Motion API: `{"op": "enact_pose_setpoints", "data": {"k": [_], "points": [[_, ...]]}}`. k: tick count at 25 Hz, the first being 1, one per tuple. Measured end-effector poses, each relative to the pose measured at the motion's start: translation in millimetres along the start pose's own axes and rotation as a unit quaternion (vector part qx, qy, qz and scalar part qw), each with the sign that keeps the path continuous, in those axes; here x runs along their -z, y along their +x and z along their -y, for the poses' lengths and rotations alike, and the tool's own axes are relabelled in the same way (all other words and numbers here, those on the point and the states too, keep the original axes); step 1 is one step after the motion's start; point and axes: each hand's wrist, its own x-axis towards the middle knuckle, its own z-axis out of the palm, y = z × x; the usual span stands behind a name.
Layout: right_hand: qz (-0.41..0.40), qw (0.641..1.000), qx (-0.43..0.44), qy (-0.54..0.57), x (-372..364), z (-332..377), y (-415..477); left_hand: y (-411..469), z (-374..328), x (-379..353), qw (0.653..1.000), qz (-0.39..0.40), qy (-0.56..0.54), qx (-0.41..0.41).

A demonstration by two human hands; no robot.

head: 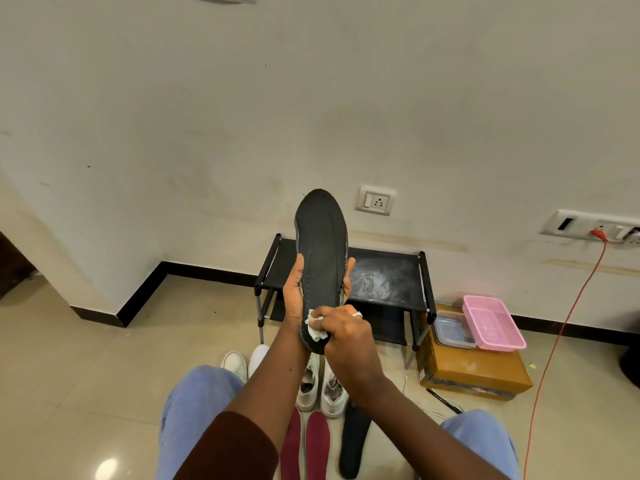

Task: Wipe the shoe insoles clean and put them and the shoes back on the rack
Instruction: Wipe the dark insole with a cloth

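In front of the black shoe rack (388, 275), above the person's knees, one black insole (322, 244) is held upright for wiping.

Task status, judged from the layout: cleaning is in progress and no return step is done. The white shoes (308, 389), the two red insoles (317, 441) and a second black insole (355, 434) all lie on the floor between the knees, short of the rack. Whether the floor insoles are already wiped cannot be told. Remaining steps: finish this insole, treat any others, then place insoles and shoes on the rack.

Hand pose: the left hand (294, 299) grips the insole at mid-length from behind. Its thumb lies on the left edge and its fingertips (348, 277) curl over the right edge, with the toe end pointing up toward the wall. The right hand (346, 332) is curled round a crumpled white wipe (317, 329) and presses it against the heel end of the insole, just below the left hand. Both forearms reach forward and converge at the insole.
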Motion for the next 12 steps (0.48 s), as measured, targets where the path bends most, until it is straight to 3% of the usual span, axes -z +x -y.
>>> {"op": "enact_pose_setpoints", "data": {"k": [6, 12], "points": [[0.051, 0.995, -0.086, 0.005, 8.1, -2.4, 47.9, -5.7, 15.0, -2.9, 0.998, -0.054, 0.014, -0.019], [-0.009, 0.997, 0.05, 0.05, -1.0, -10.8, 4.7, 4.9, 2.0, 13.2, 0.996, -0.079, -0.006, -0.033]]}}
